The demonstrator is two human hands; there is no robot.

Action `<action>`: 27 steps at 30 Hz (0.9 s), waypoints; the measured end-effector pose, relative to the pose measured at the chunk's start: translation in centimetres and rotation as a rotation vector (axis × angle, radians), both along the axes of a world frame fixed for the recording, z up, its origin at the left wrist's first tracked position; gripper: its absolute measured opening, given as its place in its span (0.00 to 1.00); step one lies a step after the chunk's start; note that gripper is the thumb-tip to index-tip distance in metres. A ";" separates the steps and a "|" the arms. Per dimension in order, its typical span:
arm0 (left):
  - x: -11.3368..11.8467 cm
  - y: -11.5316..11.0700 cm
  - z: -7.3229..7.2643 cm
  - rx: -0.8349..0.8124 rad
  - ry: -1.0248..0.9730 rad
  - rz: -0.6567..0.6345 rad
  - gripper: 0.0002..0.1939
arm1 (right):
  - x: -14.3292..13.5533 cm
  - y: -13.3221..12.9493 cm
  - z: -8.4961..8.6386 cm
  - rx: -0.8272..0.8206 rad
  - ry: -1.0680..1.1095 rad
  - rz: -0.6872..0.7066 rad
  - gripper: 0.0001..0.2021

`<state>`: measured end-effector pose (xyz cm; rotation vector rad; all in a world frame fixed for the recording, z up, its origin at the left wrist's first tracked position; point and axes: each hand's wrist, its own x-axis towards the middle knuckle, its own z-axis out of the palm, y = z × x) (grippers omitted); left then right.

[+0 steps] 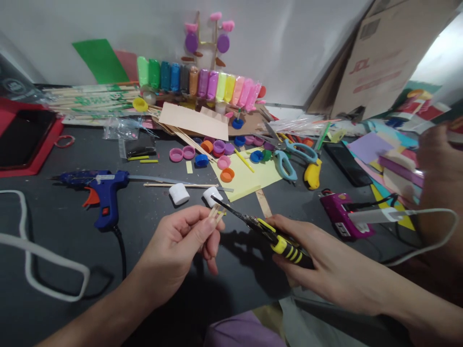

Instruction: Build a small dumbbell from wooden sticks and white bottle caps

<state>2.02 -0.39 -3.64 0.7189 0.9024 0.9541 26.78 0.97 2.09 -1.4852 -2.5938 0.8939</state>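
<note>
Several short wooden sticks (218, 215) stand pinched between the thumb and fingers of my left hand (191, 241). My right hand (300, 250) is wrapped round yellow-and-black pliers (285, 248), whose dark jaws point up and left, their tip just above the sticks. Whether the jaws touch the sticks is hard to tell. Just behind my left hand sit two white cylindrical pieces (179, 194), one of them partly behind the plier tip. A long thin stick (181, 185) lies behind them.
A blue glue gun (108, 193) lies at left with its cable. Coloured caps (227, 175), yellow paper (242, 183) and blue-handled scissors (285, 166) lie ahead. At right are a purple power block (343, 214), a phone (347, 164) and another person's blurred arm (439, 193).
</note>
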 end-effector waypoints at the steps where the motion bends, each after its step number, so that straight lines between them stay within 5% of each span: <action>1: 0.0 -0.1 0.0 0.013 0.016 0.000 0.10 | -0.1 0.0 0.0 0.008 0.001 0.006 0.14; 6: 0.2 -0.1 0.2 0.032 0.049 0.016 0.09 | -0.4 0.0 -0.6 0.043 0.018 0.009 0.16; 12: 0.3 0.5 -0.1 -0.030 0.021 0.064 0.10 | -0.6 0.7 -1.9 0.055 0.044 -0.071 0.03; 17: 0.2 0.4 0.1 0.006 -0.014 0.068 0.09 | 0.4 1.6 -1.8 0.094 0.109 -0.158 0.05; 22: 0.2 -0.1 0.2 0.073 -0.012 0.108 0.08 | 0.7 0.8 -1.2 0.137 0.092 -0.066 0.18; 27: 0.3 -0.1 0.5 0.109 0.102 0.175 0.06 | 0.2 0.1 -0.8 0.206 0.097 0.027 0.14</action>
